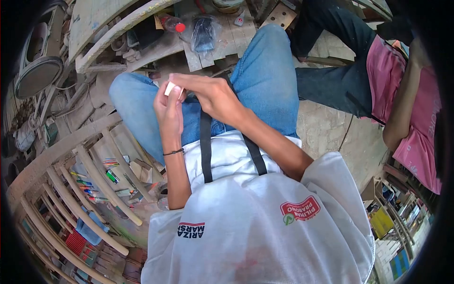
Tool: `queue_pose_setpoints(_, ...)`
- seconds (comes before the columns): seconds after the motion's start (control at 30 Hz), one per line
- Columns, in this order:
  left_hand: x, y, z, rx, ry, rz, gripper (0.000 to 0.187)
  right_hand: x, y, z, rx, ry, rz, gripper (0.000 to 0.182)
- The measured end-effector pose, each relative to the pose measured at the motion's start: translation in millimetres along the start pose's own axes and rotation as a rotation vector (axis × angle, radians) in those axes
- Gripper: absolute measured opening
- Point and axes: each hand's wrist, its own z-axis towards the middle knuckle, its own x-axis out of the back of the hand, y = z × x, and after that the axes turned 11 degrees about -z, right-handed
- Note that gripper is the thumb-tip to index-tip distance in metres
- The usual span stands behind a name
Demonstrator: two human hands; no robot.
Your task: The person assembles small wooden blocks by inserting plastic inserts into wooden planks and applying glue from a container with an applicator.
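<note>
A small pale block-like piece point(173, 89) is held up between my two hands, above my lap. My left hand point(169, 111), with a dark cord around its wrist, pinches it from below between thumb and fingers. From the right, my right hand point(215, 97) reaches across with its fingers closed at the top of the same piece. Fingers cover part of it, so its exact kind does not show. Both hands are over my jeans point(265, 71), near the left knee.
Ahead is a low wooden bench point(231, 35) with a plastic-wrapped dark item point(204, 34) and a red-capped bottle point(174, 23). Slatted curved wood point(90, 180) stands at left. A person in a pink shirt point(416, 109) sits close on the right.
</note>
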Motion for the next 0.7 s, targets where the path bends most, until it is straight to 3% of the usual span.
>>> queue_pose_setpoints(0.07,1.0,-0.6,-1.0,0.012,0.005,0.006,0.019,-2.6,-1.6,-2.4,0.007,0.002,0.046,0.041)
queue_pose_setpoints(0.17,-5.8,0.0,-4.9,0.021,-0.037,0.014,0.020,-2.6,13.0,-1.8,-0.018,-0.038,-0.140,0.042)
queue_pose_setpoints(0.5,1.4,1.3,-2.8,0.010,-0.020,-0.025,0.029,-4.4,-10.2,-3.1,0.061,0.049,-0.086,0.044)
queue_pose_setpoints(0.6,1.1,-1.9,-2.4,0.013,-0.018,0.004,0.021,-4.1,-0.5,-0.6,-0.070,-0.053,-0.066,0.045)
queue_pose_setpoints(0.7,-3.0,0.1,-3.1,-0.017,0.028,0.028,0.020,-1.9,-6.1,0.8,0.035,0.013,-0.093,0.044)
